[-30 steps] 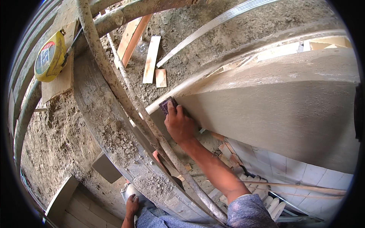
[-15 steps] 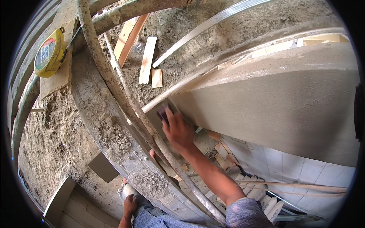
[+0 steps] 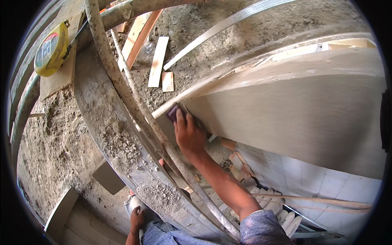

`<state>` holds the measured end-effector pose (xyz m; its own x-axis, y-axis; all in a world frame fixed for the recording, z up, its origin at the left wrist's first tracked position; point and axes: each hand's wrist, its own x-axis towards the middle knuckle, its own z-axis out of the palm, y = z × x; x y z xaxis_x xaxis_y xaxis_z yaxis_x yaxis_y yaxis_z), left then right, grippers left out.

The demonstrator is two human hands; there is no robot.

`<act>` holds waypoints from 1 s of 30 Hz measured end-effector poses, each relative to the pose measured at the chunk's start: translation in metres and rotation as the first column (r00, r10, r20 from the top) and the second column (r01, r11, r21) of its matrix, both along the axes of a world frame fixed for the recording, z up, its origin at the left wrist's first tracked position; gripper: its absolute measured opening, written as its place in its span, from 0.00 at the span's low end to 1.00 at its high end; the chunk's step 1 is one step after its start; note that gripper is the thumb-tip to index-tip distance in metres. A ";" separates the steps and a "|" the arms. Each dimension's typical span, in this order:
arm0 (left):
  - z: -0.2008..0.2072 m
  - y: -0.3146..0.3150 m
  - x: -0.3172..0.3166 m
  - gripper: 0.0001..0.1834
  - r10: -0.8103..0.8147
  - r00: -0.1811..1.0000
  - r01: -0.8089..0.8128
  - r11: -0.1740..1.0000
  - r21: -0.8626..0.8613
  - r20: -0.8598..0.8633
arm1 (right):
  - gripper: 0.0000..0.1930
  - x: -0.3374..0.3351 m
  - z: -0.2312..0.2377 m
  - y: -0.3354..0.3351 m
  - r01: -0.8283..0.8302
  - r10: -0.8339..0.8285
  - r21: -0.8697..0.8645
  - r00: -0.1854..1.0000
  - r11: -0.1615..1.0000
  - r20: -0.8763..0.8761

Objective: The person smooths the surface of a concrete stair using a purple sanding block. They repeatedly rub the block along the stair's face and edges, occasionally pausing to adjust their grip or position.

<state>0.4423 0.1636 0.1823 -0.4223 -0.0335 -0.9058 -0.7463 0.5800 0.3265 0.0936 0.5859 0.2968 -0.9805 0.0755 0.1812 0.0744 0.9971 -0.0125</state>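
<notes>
My right hand (image 3: 190,132) is closed on a dark purple sponge-like block (image 3: 174,113). I press the block to the left end of a smooth grey plastered beam (image 3: 286,106), close to its upper edge; the fingers hide part of it. Low on the left, my left hand (image 3: 138,218) rests by my bent knee (image 3: 138,203), its fingers curled in, with no object showing in them. Between my two arms runs a metal plank (image 3: 134,171) strewn with crumbled mortar (image 3: 161,198).
Rough scaffold poles (image 3: 151,126) cross just left of my right hand. A yellow tape measure (image 3: 52,50) sits on a board at upper left. Wood offcuts (image 3: 157,61) and a metal strip (image 3: 216,28) lie beyond. Below the beam are white wall blocks (image 3: 294,167) and several bags (image 3: 286,218).
My right hand and the block have shifted slightly left and downward along the end of the beam. The left hand stays at my knee. The whole view has tilted a little.
</notes>
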 end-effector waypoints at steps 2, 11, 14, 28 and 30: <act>-0.007 -0.003 0.008 0.23 0.097 0.988 -0.089 0.994 0.067 -0.123 | 0.25 -0.005 -0.008 -0.001 0.067 -0.069 0.030 0.996 0.997 0.065; 0.023 0.017 -0.008 0.21 -0.126 0.989 0.124 0.992 -0.032 -0.074 | 0.26 0.064 0.007 0.013 -0.013 0.013 -0.062 1.000 0.998 -0.002; 0.003 0.001 -0.006 0.22 0.019 1.000 -0.019 1.000 0.007 -0.007 | 0.25 0.006 -0.002 0.003 0.000 0.000 -0.009 1.000 1.000 -0.017; -0.022 -0.012 0.020 0.22 0.144 0.988 -0.137 0.984 0.118 -0.053 | 0.31 0.041 -0.006 0.017 0.062 -0.059 -0.153 0.998 0.986 0.018; -0.015 -0.014 0.021 0.22 0.220 0.975 -0.219 0.968 0.122 0.003 | 0.32 0.039 -0.010 0.007 0.178 -0.161 -0.187 0.982 0.966 0.101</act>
<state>0.4632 0.1500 0.1677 -0.4267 -0.0167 -0.9042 -0.8469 0.3581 0.3931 0.1323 0.5927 0.2873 -0.9615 0.2675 0.0635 0.2514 0.9488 -0.1914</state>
